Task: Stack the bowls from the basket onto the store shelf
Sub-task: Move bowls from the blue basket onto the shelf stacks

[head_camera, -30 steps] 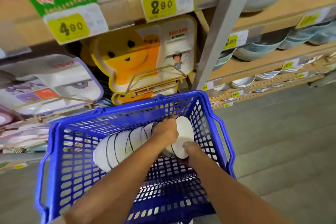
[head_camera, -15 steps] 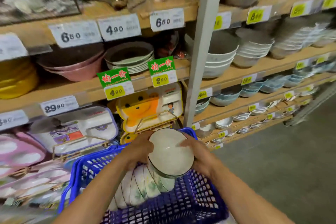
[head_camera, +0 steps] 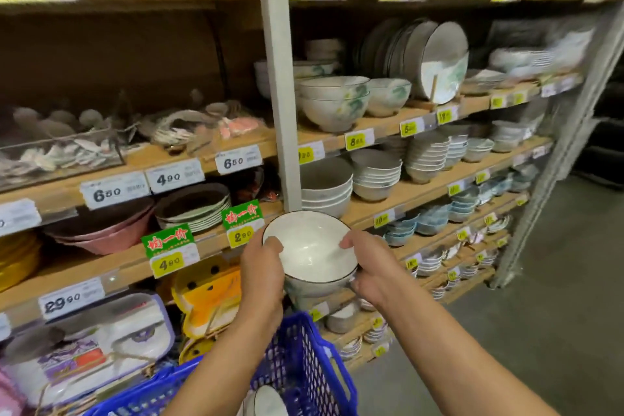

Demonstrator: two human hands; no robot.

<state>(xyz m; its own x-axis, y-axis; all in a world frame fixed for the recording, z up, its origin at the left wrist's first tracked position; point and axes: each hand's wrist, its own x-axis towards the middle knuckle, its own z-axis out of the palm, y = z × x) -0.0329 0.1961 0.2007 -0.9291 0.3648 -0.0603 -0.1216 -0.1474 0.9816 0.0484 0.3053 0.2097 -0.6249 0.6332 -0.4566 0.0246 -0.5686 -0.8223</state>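
Observation:
A stack of white bowls (head_camera: 309, 248) with a thin dark rim is held upright in the air in front of the store shelf (head_camera: 398, 197). My left hand (head_camera: 261, 272) grips its left side with the thumb over the rim. My right hand (head_camera: 369, 267) grips its right side the same way. Below them is the blue plastic basket (head_camera: 304, 365), and the rim of another bowl (head_camera: 266, 402) shows inside it at the bottom edge.
A white upright post (head_camera: 280, 94) divides the shelving. To its right, wooden shelves carry stacks of bowls (head_camera: 332, 105) and plates (head_camera: 435, 57). To its left are dark plates (head_camera: 192, 208), pink bowls (head_camera: 101, 230) and yellow children's trays (head_camera: 206, 294). Grey floor lies to the right.
Both hands have lifted the bowls out of the basket and raised them to shelf height. The view has tilted up, and the basket has dropped to the bottom of the frame.

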